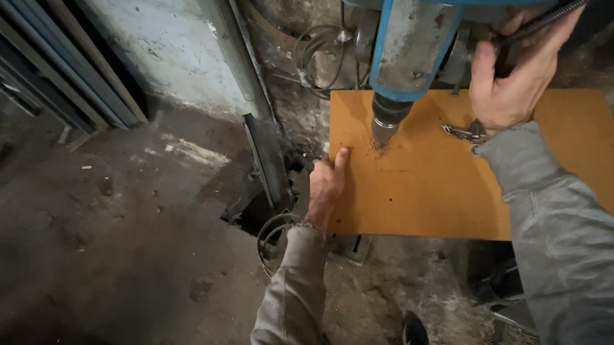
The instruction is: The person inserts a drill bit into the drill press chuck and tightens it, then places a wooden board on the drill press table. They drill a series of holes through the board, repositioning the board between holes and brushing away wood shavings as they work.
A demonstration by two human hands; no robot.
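Observation:
An orange-brown wooden board lies flat under a blue drill press. The chuck and bit touch the board, with a little sawdust around the bit. My left hand grips the board's left edge, thumb on top near the bit. My right hand is raised at the press's right side, closed around its dark feed handle. A small metal chuck key rests on the board just below that hand. A few small drilled holes show in the board.
A dirty concrete floor spreads to the left. Metal bars and profiles lean on the pale wall. A dark grating and coiled wires sit by the board's left edge. My dark shoe is below.

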